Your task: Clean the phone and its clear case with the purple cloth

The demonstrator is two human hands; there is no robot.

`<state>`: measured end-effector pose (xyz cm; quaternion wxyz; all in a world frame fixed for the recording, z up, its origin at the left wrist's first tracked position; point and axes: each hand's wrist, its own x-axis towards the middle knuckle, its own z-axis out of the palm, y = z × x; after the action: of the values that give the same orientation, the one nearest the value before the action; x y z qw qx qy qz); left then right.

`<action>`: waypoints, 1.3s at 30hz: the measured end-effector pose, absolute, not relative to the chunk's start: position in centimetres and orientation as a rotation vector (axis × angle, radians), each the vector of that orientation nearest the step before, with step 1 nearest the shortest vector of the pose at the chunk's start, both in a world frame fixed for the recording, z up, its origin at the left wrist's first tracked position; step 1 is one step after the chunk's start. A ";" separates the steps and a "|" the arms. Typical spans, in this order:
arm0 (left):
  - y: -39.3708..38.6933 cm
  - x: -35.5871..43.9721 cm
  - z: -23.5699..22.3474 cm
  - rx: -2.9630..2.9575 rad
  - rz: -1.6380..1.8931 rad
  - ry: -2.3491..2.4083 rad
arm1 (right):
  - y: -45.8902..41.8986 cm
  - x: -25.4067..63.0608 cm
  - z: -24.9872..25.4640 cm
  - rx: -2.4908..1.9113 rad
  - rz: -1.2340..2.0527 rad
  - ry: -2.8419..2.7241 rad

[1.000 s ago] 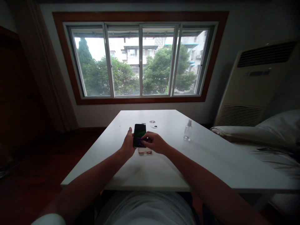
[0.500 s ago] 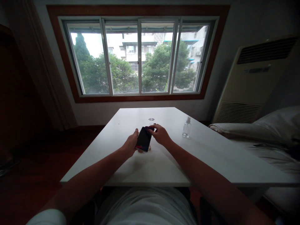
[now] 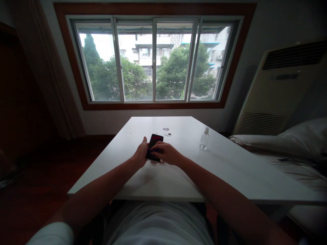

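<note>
My left hand (image 3: pixel 140 153) grips a black smartphone (image 3: pixel 156 137) by its left edge, thumb along the side, and holds it tilted above the white table. Over the lower half of the screen lies my right hand (image 3: pixel 169 153), its fingers bent and pressed together. A small dark purple cloth (image 3: pixel 150 150) is pinched under those fingers and mostly hidden by them. Faint reddish reflections show on the upper screen. Just beyond the phone, a round white disc (image 3: pixel 167 134) with a dark spot rests on the table.
On the white table (image 3: pixel 114 170), a clear spray bottle (image 3: pixel 204 139) stands upright to the right. A dark ring-shaped item (image 3: pixel 166 129) lies near the far edge. A sofa (image 3: pixel 281 146) and a floor-standing air conditioner (image 3: pixel 276 92) are on the right; a window is ahead.
My right hand has moved from the phone's upper right corner down to the lower screen, carrying the cloth. The phone sits more upright, and the white disc is uncovered.
</note>
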<state>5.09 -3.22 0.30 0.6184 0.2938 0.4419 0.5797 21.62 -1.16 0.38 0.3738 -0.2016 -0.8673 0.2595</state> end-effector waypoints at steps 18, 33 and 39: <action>-4.3 5.6 1.2 0.750 1.392 1.198 | 2.3 23.0 -0.4 -0.936 0.421 -1.960; -3.3 5.2 0.4 0.728 1.349 0.989 | 1.8 22.5 -0.2 -0.781 0.397 -1.998; -3.3 4.8 0.5 0.681 1.394 0.960 | 3.0 23.2 -0.9 -0.792 0.490 -2.041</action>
<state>4.80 -3.29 0.53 0.6119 0.2954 0.4159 0.6044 23.20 2.99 -0.88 0.4339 -0.3181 -0.8196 0.1969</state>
